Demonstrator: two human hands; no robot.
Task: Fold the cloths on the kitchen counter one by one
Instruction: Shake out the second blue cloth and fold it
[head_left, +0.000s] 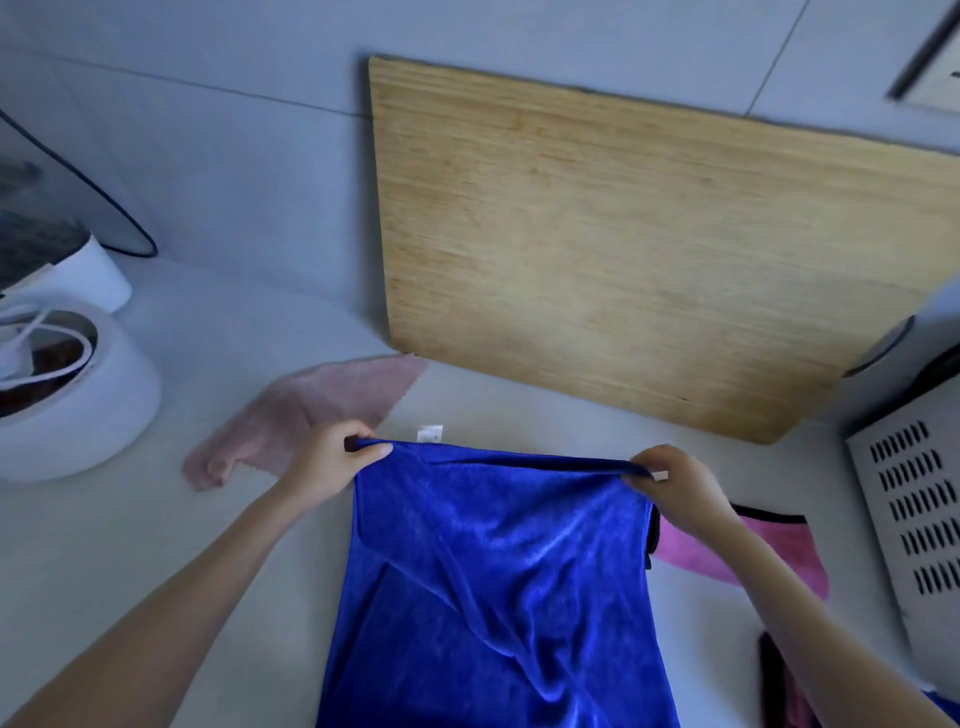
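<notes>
A bright blue cloth (493, 582) hangs stretched over the counter, its top edge held taut between both hands. My left hand (327, 462) pinches the top left corner and my right hand (670, 483) pinches the top right corner. A small white tag (430, 433) sticks up from the top edge. A pale pink cloth (311, 410) lies crumpled on the counter behind my left hand. A brighter pink cloth with a dark trim (779, 545) lies under my right forearm. Another dark and pink cloth (784, 680) shows at the bottom right.
A large wooden cutting board (649, 249) leans against the tiled wall behind the cloths. A white appliance with a cord (72, 384) stands at the left. A grey vented metal appliance (914, 519) stands at the right edge. The pale counter (156, 530) runs toward me.
</notes>
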